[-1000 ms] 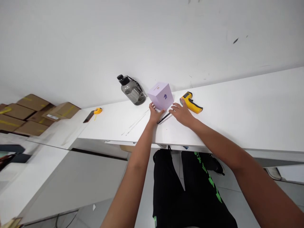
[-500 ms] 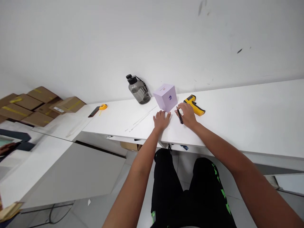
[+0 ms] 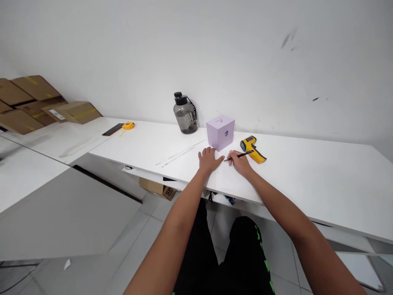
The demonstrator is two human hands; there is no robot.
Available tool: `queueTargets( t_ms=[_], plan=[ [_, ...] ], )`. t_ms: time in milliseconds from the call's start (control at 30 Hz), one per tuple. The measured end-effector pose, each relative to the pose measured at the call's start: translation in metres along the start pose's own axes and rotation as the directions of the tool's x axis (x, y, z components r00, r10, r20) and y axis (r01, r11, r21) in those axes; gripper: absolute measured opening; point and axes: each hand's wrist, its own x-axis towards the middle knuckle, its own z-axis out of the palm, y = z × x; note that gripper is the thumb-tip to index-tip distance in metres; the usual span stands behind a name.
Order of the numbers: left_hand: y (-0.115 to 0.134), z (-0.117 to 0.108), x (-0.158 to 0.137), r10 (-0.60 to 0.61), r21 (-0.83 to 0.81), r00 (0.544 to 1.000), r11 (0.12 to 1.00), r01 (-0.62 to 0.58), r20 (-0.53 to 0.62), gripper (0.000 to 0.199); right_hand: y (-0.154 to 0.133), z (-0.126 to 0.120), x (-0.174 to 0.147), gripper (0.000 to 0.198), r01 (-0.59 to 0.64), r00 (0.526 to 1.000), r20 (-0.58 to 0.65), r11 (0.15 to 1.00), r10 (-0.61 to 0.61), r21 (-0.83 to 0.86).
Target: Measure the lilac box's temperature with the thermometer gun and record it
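Observation:
My right hand (image 3: 241, 164) grips a slim black pencil or pen (image 3: 245, 153), its tip pointing left and down at the white tabletop (image 3: 307, 176). Fingers spread, my left hand (image 3: 210, 160) lies flat on the tabletop, close to the near lower corner of a lilac box (image 3: 219, 133); I cannot tell whether they touch. The box carries a small dark purple mark on its front. Just beyond my right hand lies a yellow and black infrared thermometer gun (image 3: 253, 149).
A grey water bottle (image 3: 186, 114) with a black cap stands by the wall, left of the box. Farther left lie a yellow tape measure (image 3: 128, 125) and a dark flat strip (image 3: 113, 129). Cardboard boxes (image 3: 76, 112) are stacked at the far left. Beneath the tabletop, a shelf holds another carton (image 3: 156, 188).
The pencil or pen has swung from pointing toward me to a writing hold, tip to the left. My left hand stays flat by the box. The camera view has turned.

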Motion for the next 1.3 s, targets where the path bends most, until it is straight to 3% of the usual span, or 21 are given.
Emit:
queueTargets(
  t_ms=[133,667,1300],
  plan=[
    [0.0001,0.0003,-0.0004,0.007,-0.044,1.000,0.999,-0.008,-0.014,0.064,0.0008,0.0006,0.0024,0.032,-0.071,0.997,0.003,0.996,0.071,-0.054],
    [-0.0002,0.0030,0.0007,0.014,-0.060,1.000,0.998,-0.016,-0.023,0.067,-0.0007,0.0008,0.0013,0.035,-0.029,0.999,0.031,0.977,0.036,-0.213],
    [0.0003,0.0004,-0.0008,0.012,-0.052,1.000,0.999,-0.013,-0.018,0.068,-0.0025,-0.0002,-0.0012,0.033,-0.048,0.998,0.022,0.980,0.053,-0.191]
  ],
)
